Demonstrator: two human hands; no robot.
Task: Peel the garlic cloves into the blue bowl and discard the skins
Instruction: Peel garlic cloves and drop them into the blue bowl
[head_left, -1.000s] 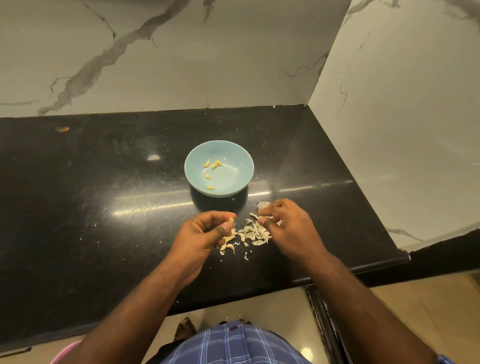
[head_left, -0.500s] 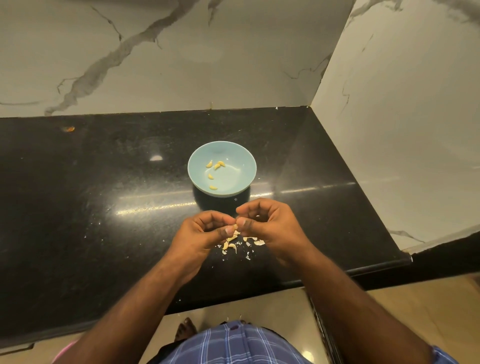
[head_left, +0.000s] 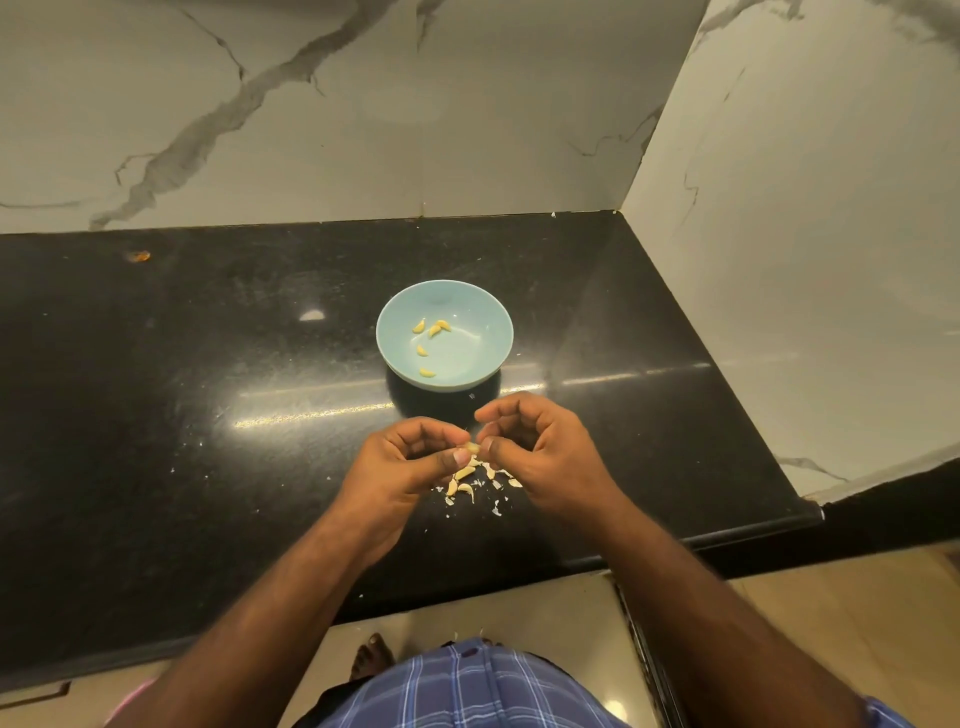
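Observation:
A light blue bowl (head_left: 488, 312) stands on the black counter and holds several peeled yellow cloves (head_left: 427, 327). Just in front of it, my left hand (head_left: 405, 462) and my right hand (head_left: 550, 452) meet fingertip to fingertip. Between them they pinch one small garlic clove (head_left: 471, 447). Below the hands, a small heap of cloves and pale skins (head_left: 467, 483) lies on the counter, partly hidden by my fingers.
The black counter (head_left: 208, 415) runs left and ends at a front edge near my body. Marble walls close the back and the right side. A small orange speck (head_left: 137, 255) lies at the far left.
My right hand has left the skin heap and moved left to meet the left hand. Both hands now pinch the same clove, slightly higher above the heap.

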